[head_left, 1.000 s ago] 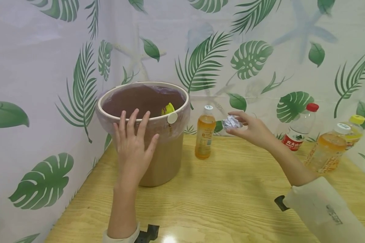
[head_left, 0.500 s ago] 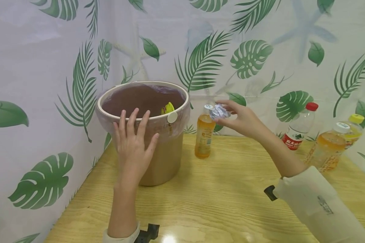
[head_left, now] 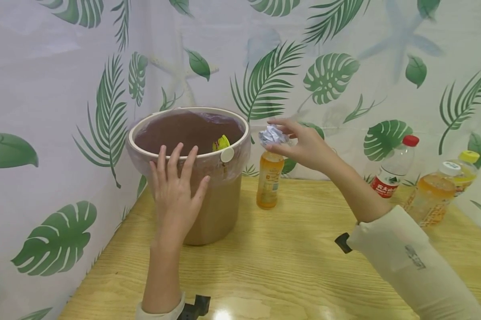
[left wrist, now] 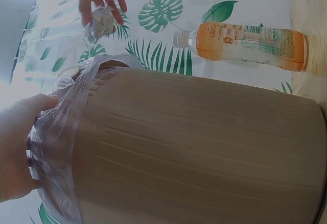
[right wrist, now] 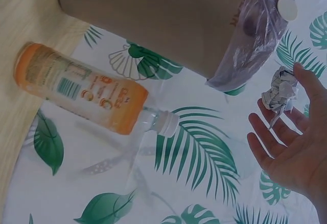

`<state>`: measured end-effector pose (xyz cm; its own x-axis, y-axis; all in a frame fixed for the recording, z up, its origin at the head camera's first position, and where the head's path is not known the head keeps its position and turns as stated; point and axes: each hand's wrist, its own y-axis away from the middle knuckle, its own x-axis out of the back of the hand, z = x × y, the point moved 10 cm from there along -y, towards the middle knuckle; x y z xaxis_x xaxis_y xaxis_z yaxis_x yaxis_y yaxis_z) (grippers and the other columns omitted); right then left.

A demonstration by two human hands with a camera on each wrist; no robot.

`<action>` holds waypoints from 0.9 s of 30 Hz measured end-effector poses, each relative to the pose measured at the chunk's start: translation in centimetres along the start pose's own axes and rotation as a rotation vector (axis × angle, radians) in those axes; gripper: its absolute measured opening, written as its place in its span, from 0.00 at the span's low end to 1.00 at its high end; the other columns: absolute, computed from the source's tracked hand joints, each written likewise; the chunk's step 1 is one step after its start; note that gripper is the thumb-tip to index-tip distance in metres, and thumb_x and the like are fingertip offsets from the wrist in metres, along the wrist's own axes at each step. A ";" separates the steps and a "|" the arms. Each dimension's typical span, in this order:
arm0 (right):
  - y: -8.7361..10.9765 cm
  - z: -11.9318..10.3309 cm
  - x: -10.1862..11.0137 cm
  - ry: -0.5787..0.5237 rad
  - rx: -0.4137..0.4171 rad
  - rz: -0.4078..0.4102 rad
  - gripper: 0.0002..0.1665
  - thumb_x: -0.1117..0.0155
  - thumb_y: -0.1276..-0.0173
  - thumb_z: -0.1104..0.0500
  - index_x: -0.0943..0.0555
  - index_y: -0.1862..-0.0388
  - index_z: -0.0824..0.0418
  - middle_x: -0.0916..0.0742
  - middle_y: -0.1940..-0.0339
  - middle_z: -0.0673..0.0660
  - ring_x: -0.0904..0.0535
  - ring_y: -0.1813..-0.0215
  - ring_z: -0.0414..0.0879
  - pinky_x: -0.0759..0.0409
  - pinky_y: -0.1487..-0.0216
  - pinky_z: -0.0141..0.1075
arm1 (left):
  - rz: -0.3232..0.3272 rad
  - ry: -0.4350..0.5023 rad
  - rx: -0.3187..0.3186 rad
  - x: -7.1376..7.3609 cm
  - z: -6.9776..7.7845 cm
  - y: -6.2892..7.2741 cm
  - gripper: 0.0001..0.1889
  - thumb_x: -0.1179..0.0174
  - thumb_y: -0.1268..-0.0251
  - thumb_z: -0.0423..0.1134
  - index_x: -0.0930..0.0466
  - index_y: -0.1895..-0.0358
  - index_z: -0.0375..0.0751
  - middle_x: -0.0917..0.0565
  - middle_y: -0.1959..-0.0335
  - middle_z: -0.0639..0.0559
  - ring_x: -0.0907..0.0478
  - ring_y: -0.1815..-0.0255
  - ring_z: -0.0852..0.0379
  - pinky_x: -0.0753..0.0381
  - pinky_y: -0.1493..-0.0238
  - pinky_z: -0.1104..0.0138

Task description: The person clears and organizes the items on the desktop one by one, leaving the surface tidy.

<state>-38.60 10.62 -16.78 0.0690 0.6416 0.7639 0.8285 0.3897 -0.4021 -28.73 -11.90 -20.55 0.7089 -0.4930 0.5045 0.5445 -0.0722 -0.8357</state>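
Between the thumb and fingers of my right hand is a crumpled paper ball, held in the air right of the bin's rim. In the head view it hides the cap of an orange drink bottle that stands behind. My left hand rests with spread, fairly straight fingers against the near side of the brown trash bin. Its fingertips reach the pale rim, over a clear plastic liner. Inside the bin, a yellow wrapper-like piece shows near the right wall.
At the right of the wooden table stand a red-capped bottle, a white-capped orange drink bottle and a yellow-capped bottle. A leaf-patterned cloth hangs close behind and at the left.
My right hand has moved left and upward with the paper ball, from right of the orange drink bottle to over its top. My left hand and the bin have stayed still.
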 end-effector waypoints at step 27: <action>-5.5 -4.7 -2.6 -0.076 0.014 0.019 0.36 0.35 0.41 0.46 0.33 0.35 0.51 0.25 0.41 0.59 0.30 0.41 0.50 0.25 0.48 0.44 | -0.017 -0.006 -0.001 -0.1 0.0 -0.1 0.30 0.43 0.38 0.47 0.39 0.33 0.47 0.44 0.32 0.45 0.62 0.29 0.46 0.68 0.33 0.50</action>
<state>-40.71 3.75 -14.19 0.0415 0.6972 0.7157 0.8196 0.3859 -0.4235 -28.87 -11.86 -20.56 0.7021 -0.4868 0.5197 0.5559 -0.0815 -0.8273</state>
